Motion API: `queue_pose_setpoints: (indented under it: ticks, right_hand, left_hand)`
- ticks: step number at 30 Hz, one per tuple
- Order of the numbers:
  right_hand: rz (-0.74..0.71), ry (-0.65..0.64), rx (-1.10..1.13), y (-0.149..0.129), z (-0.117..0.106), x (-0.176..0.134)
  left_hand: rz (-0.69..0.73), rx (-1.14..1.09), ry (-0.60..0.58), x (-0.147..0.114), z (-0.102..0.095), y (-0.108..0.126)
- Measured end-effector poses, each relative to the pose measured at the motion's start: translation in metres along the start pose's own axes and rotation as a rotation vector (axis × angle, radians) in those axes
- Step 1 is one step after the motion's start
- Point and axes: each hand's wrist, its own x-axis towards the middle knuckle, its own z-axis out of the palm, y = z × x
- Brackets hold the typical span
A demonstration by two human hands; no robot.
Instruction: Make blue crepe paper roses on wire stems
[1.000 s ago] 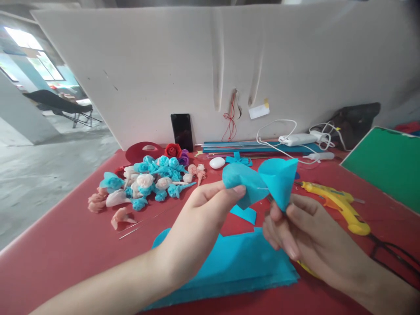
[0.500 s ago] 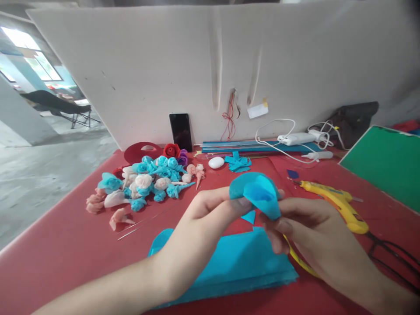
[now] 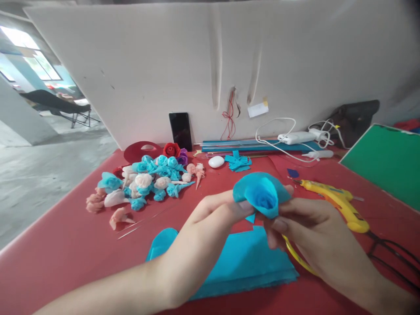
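We hold a rolled blue paper flower [image 3: 264, 197] in the air above the stack of blue paper [image 3: 252, 258], with its cupped opening facing us and coiled layers showing inside. Our left hand [image 3: 210, 227] pinches the flower's outer petal between thumb and fingers, on the side that flares away from the coil. Our right hand [image 3: 305, 227] pinches the flower's base between thumb and forefinger, the other fingers curled beneath.

At the stack's right edge we see a curved yellow handle [image 3: 300, 258], partly hidden by our right hand. Just beyond the stack lies a small blue scrap [image 3: 250, 218]. To the stack's left we have thin rods [image 3: 131, 232] on the red table [image 3: 65, 249], and farther off on that side a heap of blue, white and pink flowers [image 3: 147, 179].

Beyond the stack, well apart from it, are a white oval object [image 3: 216, 162] and a bunch of blue strips [image 3: 238, 161]. To its right and farther back we find a yellow glue gun [image 3: 341, 203]; past the stack, a dark phone [image 3: 181, 131] leans against the white panel [image 3: 131, 65].
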Motion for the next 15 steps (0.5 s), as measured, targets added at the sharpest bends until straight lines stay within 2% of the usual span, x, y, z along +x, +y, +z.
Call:
queue_pose_setpoints:
  ticks: [9,15]
  right_hand:
    - [-0.032,-0.023,-0.056,0.0,-0.0012,-0.0015]
    - [-0.063,-0.02,-0.068,0.0034,-0.0026,-0.0015]
  left_hand:
    - [0.016,-0.023,0.009,-0.0021,-0.0002,-0.0031]
    - [-0.045,-0.092,0.041,-0.0032,-0.0024,-0.0063]
